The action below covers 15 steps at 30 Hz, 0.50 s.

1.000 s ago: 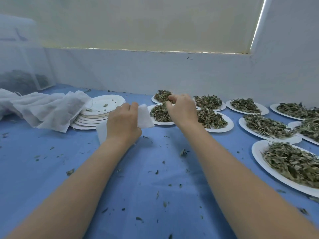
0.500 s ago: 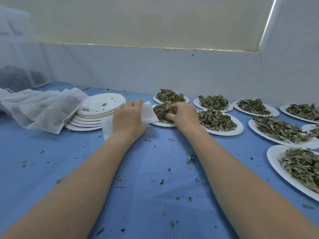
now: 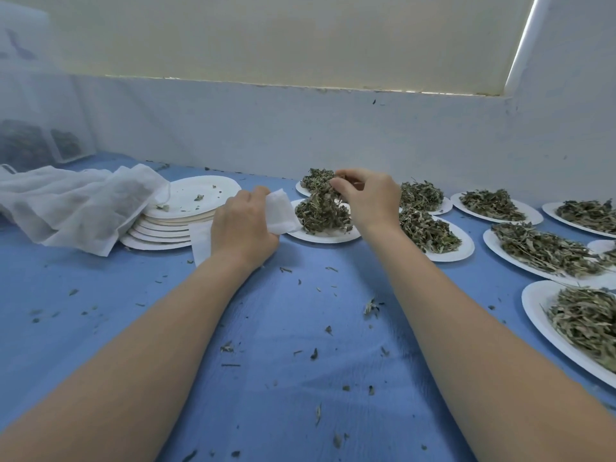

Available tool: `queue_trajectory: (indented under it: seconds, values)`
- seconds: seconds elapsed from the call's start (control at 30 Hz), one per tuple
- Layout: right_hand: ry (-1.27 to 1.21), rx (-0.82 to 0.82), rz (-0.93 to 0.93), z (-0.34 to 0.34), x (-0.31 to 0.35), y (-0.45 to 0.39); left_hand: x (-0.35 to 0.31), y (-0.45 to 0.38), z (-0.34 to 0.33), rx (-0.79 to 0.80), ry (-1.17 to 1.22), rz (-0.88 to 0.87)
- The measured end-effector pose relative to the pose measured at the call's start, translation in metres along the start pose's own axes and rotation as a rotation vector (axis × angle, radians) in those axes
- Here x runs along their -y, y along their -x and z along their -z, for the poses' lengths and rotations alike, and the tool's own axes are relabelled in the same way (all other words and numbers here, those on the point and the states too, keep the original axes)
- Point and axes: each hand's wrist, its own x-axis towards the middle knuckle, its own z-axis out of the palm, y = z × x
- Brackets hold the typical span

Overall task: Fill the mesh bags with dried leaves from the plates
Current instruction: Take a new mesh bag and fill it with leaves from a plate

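Note:
My left hand (image 3: 245,225) grips a small white mesh bag (image 3: 281,213), its top end poking out toward the plates. My right hand (image 3: 368,198) pinches a clump of dried leaves (image 3: 321,210) and lifts it off a white paper plate (image 3: 325,236) just right of the bag. The clump still trails down to the plate. Several more plates heaped with dried leaves (image 3: 426,231) spread to the right.
A stack of empty paper plates (image 3: 173,225) sits left of my left hand, with a pile of white mesh cloth (image 3: 76,205) draped beside it. Leaf crumbs litter the blue table cover (image 3: 283,328). A white wall (image 3: 300,128) closes the back. A full plate (image 3: 546,321) lies near the right edge.
My right hand closed on leaves from the nearest plate and has risen, pulling a clump up. My left hand kept holding the mesh bag in nearly the same place.

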Motion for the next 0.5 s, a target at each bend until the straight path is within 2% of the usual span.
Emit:
queue_trajectory:
  seconds: [0.17, 0.33, 0.5]
  values:
    - [-0.170, -0.001, -0.040, 0.001, 0.012, -0.001, -0.003, 0.001, -0.001, -0.002, -0.007, -0.040]
    - [-0.228, 0.238, 0.047, -0.004, 0.018, 0.009, 0.001, -0.002, 0.003, -0.026, 0.044, -0.009]
    - [-0.247, 0.350, 0.083, -0.007, 0.023, 0.014, 0.000, -0.002, 0.002, -0.038, 0.083, -0.030]
